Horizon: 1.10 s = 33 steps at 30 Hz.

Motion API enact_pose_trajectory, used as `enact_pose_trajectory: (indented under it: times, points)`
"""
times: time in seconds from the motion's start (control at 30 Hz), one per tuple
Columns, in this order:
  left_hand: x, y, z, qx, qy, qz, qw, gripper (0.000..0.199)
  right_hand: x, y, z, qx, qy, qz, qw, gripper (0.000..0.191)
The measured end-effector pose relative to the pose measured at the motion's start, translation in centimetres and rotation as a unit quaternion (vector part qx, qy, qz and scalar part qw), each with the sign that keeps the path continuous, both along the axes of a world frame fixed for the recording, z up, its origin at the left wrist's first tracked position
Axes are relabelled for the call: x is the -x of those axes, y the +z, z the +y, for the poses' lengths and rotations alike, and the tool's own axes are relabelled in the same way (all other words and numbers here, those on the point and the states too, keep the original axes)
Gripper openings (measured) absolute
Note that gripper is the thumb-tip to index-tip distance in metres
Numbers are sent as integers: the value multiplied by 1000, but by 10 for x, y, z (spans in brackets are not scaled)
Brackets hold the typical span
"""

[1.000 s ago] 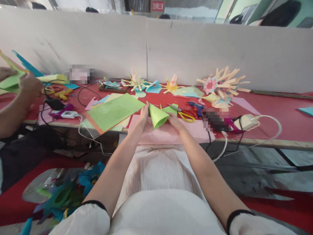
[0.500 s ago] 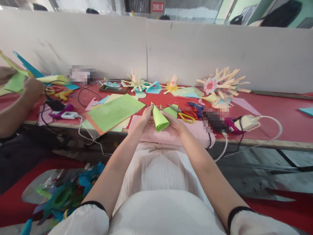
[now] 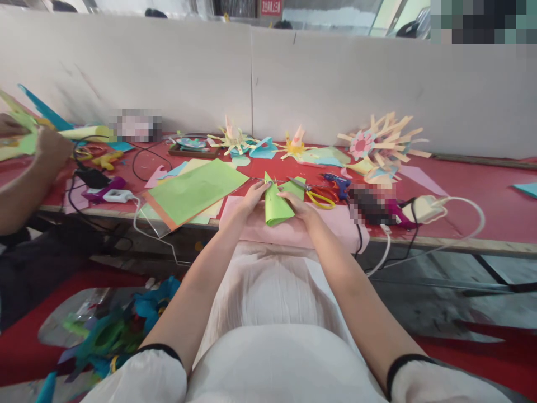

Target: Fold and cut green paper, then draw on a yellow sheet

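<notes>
From where I stand, the green cone (image 3: 277,211) is up in front of the person, above the pink mat (image 3: 335,229) at the worktop's (image 3: 482,207) near edge, its narrow end pointing away. The left hand (image 3: 253,196) has its fingers closed on the cone near the tip, and the right hand's (image 3: 301,205) fingers pinch its right side, thumb on top.

My worry is the paper. Nothing I can see fastens the seam, so if either hand eased off, I think the cone could spring open. Squeeze too hard and it might crease, since the wide end already looks rather flat. The scissors (image 3: 309,192) lie just past the right hand, blades pointing left, and a careless reach could catch a fingertip. Beyond them is what looks like a glue gun (image 3: 337,182); if it's hot, brushing it would burn. A black cord (image 3: 360,239) drops over the edge near the right forearm and might snag.

As for writing, the red sign (image 3: 271,7) up back carries white Chinese characters, seemingly about a toilet on the third floor. I can't read a brand on any tool.
</notes>
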<state>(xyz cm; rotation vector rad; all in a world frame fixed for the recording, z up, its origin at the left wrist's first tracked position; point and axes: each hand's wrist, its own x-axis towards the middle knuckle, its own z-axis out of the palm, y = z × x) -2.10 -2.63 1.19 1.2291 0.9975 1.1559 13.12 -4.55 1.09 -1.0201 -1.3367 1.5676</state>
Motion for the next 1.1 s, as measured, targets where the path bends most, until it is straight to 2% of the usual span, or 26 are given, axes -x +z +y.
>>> enact_pose_trajectory:
  times: [0.1, 0.17, 0.4, 0.57, 0.7, 0.8, 0.9, 1.1]
  points:
    - [2, -2, 2, -11, -50, 2, 999, 33, 1, -2, 0, -7, 0, 20, 1000, 30]
    - [3, -3, 4, -18, -59, 5, 998, 34, 1, -3, 0, -7, 3, 31, 999, 31]
    - [3, 1, 1, -21, -74, 1, 997, 37, -3, 0, -4, 0, 12, 3, 1000, 31]
    - [1, 8, -3, 5, -43, 25, 999, 38, -2, -5, -4, 16, 1, 4, 1000, 31]
    - [-1, 9, -2, -20, -38, 52, 998, 36, -3, -12, 3, -17, -44, 12, 999, 30]
    - [-2, 8, 0, -65, -66, 85, 992, 36, -5, -15, 8, -70, -117, 22, 990, 32]
    - [-2, 8, 1, -73, -80, 109, 988, 36, -8, -15, 11, -110, -176, 0, 978, 34]
    - [-2, 7, 3, -83, -87, 134, 984, 34, -9, -17, 13, -142, -191, -45, 970, 35]
